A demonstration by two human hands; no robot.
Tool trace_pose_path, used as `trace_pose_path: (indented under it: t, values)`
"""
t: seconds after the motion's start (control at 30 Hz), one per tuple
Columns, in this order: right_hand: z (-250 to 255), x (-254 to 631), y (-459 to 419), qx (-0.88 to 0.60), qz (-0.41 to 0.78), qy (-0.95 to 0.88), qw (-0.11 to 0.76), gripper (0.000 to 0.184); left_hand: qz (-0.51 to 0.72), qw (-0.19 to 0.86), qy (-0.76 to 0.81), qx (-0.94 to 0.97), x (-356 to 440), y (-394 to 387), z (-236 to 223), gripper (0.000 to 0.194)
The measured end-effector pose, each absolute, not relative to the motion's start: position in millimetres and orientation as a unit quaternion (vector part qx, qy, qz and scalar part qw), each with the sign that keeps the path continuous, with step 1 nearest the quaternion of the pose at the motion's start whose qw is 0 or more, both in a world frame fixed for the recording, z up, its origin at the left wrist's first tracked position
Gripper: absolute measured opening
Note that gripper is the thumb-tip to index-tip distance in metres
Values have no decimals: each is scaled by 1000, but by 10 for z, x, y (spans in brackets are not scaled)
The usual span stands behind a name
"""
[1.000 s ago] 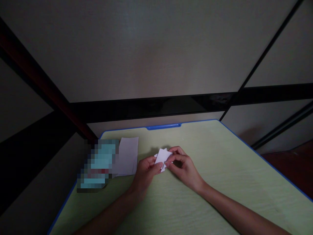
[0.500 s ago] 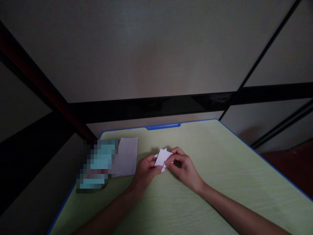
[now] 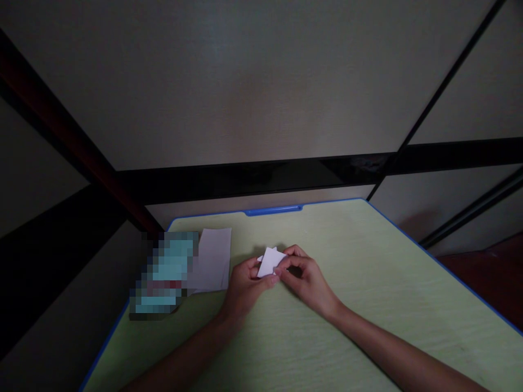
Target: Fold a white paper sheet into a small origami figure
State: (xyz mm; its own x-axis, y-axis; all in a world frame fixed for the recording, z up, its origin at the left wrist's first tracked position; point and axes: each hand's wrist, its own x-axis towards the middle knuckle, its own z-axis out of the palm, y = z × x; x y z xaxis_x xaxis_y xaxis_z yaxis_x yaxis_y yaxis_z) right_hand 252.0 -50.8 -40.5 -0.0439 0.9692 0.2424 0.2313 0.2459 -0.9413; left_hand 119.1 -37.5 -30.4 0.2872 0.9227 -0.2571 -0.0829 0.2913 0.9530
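Observation:
A small folded piece of white paper [image 3: 270, 262] with several pointed corners is held between both hands above the table. My left hand [image 3: 244, 286] grips it from the left, thumb along its lower edge and fingers behind it. With thumb and index finger, my right hand [image 3: 304, 275] pinches its lower right side. The two thumb tips are close together at the bottom of the paper. The fingers behind hide part of the folds.
Flat sheets of white paper [image 3: 212, 258] lie on the pale green table [image 3: 368, 283] at the left. Beside them is a blurred-out turquoise item [image 3: 167, 272]. A blue pen groove [image 3: 273, 210] runs along the back edge, near a panelled wall [image 3: 261, 98].
My left thumb has slid right along the paper's lower edge towards my right thumb. The lower point of the folded paper is now covered. My right hand has barely moved.

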Motion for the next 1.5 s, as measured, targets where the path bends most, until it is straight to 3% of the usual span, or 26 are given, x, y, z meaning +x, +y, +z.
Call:
trace_pose_path:
  t: [0.17,0.4,0.73,1.5]
  values:
    - [-394,2532,-492,-474,387,-607,507,9,386,652,472,450,1199,-376,-305,35]
    - [-445,2633,-416,-444,501,-478,568,12,406,663,468,419,1183,-364,-286,35]
    - [-337,2699,-381,-464,553,-562,404,27,386,681,456,423,1153,-348,-325,38]
    - [-355,2725,-403,-389,581,-603,384,26,380,689,451,420,1154,-361,-308,42]
